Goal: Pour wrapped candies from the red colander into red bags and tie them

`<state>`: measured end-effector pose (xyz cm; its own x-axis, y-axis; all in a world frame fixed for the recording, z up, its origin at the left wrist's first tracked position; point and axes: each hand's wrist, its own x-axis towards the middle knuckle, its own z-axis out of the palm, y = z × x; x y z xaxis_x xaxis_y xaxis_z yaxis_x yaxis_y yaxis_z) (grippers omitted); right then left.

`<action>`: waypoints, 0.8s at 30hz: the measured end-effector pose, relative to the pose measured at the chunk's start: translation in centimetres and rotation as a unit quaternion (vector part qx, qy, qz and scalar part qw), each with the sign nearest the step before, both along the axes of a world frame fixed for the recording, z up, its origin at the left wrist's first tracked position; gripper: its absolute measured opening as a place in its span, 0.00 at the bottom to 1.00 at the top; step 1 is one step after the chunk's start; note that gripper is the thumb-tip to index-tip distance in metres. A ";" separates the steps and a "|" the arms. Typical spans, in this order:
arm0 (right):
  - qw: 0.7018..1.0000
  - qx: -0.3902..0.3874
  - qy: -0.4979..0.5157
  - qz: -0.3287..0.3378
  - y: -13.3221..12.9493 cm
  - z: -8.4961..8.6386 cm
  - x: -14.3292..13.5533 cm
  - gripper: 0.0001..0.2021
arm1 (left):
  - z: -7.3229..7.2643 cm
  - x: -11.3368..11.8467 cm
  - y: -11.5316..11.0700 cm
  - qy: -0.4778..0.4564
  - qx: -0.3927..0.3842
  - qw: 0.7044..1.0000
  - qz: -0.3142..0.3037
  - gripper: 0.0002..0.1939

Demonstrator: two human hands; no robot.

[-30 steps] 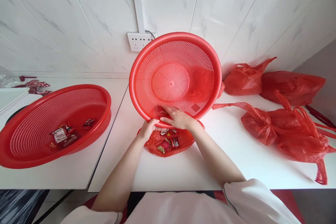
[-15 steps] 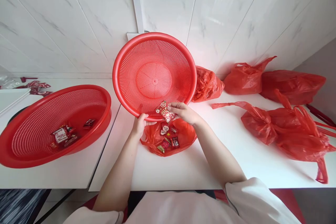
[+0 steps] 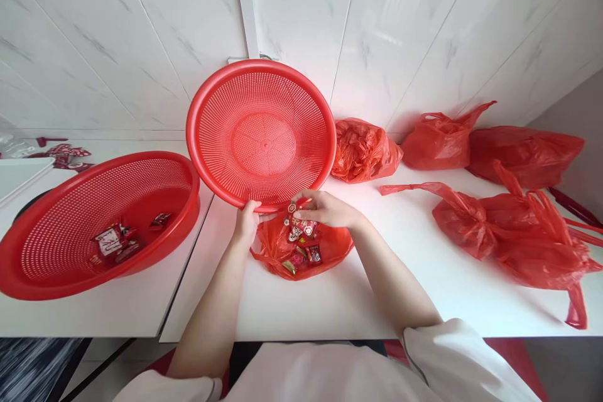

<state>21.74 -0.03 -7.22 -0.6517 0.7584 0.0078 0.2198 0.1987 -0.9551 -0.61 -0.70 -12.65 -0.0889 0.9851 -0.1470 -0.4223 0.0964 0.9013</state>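
Observation:
My left hand (image 3: 247, 222) is closed on the near rim of a red perforated plastic basket (image 3: 264, 122), which is tilted up with its inside facing me and nothing in it. Just below that rim, an open red plastic bag (image 3: 336, 251) lies on the table with several small wrapped candies (image 3: 314, 255) inside. My right hand (image 3: 327, 208) is over the bag's mouth, fingers curled at a red printed packet (image 3: 308, 227) with pale flower shapes and gold marks. Part of the packet is hidden by my fingers.
A second red basket (image 3: 186, 210) with several packets (image 3: 109, 242) leans at the left. Filled red bags (image 3: 367, 151), (image 3: 438, 141) stand along the tiled wall, and tied bags (image 3: 532, 232) lie at the right. A seam divides the white tables (image 3: 358, 314).
The red packet has gone down from the basket's rim to the bag's mouth with my right hand. The tilted basket has shifted a little to the left with my left hand.

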 end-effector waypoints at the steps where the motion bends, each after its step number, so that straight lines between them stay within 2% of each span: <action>1: 0.998 0.037 -0.049 -0.002 -0.1 -0.1 -0.2 0.14 | 0.1 0.1 0.0 -0.003 -0.002 1.000 0.007 0.07; 4: 0.975 0.140 -0.170 -0.039 -0.4 -0.1 -0.5 0.14 | 0.3 0.2 0.0 -0.015 -0.009 0.999 0.033 0.05; 6: 0.958 0.188 -0.201 -0.082 -0.5 0.2 -0.2 0.13 | 0.6 0.1 -0.1 -0.028 -0.007 0.999 0.033 0.05; 8: 0.949 0.217 -0.186 -0.130 -0.5 0.4 0.3 0.11 | 0.9 -0.1 -0.3 -0.049 -0.006 0.999 0.022 0.05; 11: 0.940 0.254 -0.147 -0.172 -0.1 0.6 1.3 0.25 | 1.3 -0.5 -0.5 -0.075 -0.028 0.997 -0.015 0.06; 12: 0.935 0.271 -0.138 -0.181 0.0 0.6 1.5 0.27 | 1.5 -0.5 -0.5 -0.078 -0.037 0.996 -0.032 0.06; 16: 0.900 0.329 -0.100 -0.266 0.4 0.7 1.6 0.17 | 3.2 -0.2 -1.3 -0.047 -0.025 0.992 -0.113 0.10; 20: 0.860 0.362 -0.079 -0.352 0.1 1.6 1.7 0.17 | 6.0 -0.9 -4.8 0.050 0.038 0.984 -0.169 0.22; 22: 0.844 0.378 -0.076 -0.372 -0.3 2.3 2.1 0.17 | 6.7 -2.7 -7.6 0.158 0.019 0.978 -0.133 0.33; 23: 0.836 0.387 -0.074 -0.382 -0.4 2.6 2.4 0.18 | 6.7 -3.9 -9.0 0.227 -0.009 0.971 -0.071 0.39; 24: 0.826 0.395 -0.069 -0.395 -0.5 2.9 2.7 0.18 | 6.4 -5.4 -10.5 0.307 -0.037 0.951 0.027 0.43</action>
<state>24.39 -0.57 -4.37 0.0084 0.7412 0.6712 0.6755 0.4907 -0.5503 -6.04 -11.16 -6.25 -0.2309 0.9655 -0.1204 0.1748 0.1629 0.9710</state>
